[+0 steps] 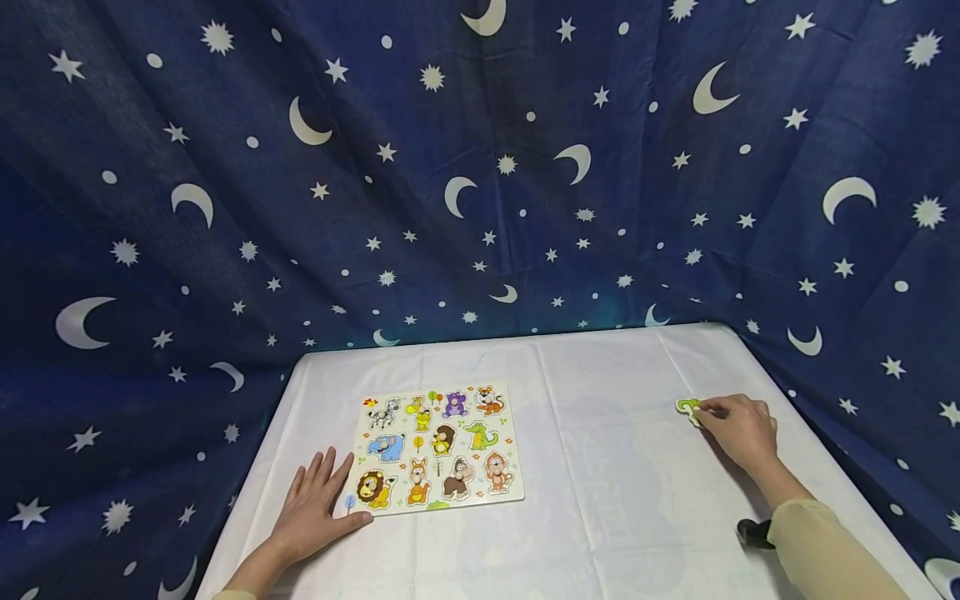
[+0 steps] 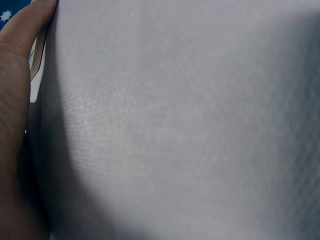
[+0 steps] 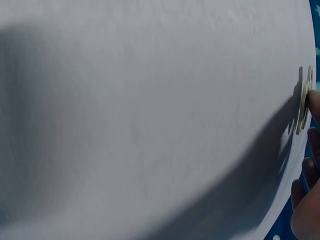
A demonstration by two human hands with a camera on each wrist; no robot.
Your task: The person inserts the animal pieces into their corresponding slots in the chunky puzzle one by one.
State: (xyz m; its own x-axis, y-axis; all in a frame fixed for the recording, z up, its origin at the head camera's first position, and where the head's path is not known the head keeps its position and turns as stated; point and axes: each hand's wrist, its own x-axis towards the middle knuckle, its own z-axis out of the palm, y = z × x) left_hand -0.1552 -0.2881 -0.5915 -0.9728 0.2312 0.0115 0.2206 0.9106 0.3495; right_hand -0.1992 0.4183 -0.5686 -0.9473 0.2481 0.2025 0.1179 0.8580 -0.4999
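Note:
A flat animal puzzle board (image 1: 406,502) lies on the left part of the white table, printed with a zebra, giraffe, elephant, lion, crocodile and other animals. My left hand (image 1: 307,508) rests with spread fingers at its left side, the thumb at the lower left corner. Far to the right, my right hand (image 1: 738,429) pinches a small green puzzle piece with a pale edge (image 1: 686,407) between thumb and fingers, close over the cloth. In the right wrist view the piece (image 3: 302,107) appears edge-on beside the fingertips. The left wrist view shows mostly cloth and the thumb side (image 2: 17,65).
A white cloth (image 1: 600,500) with fold lines covers the table. Under the right sleeve (image 1: 821,542) a black object (image 1: 753,533) shows at the wrist. A dark blue curtain (image 1: 480,208) with moons and stars hangs behind and at both sides.

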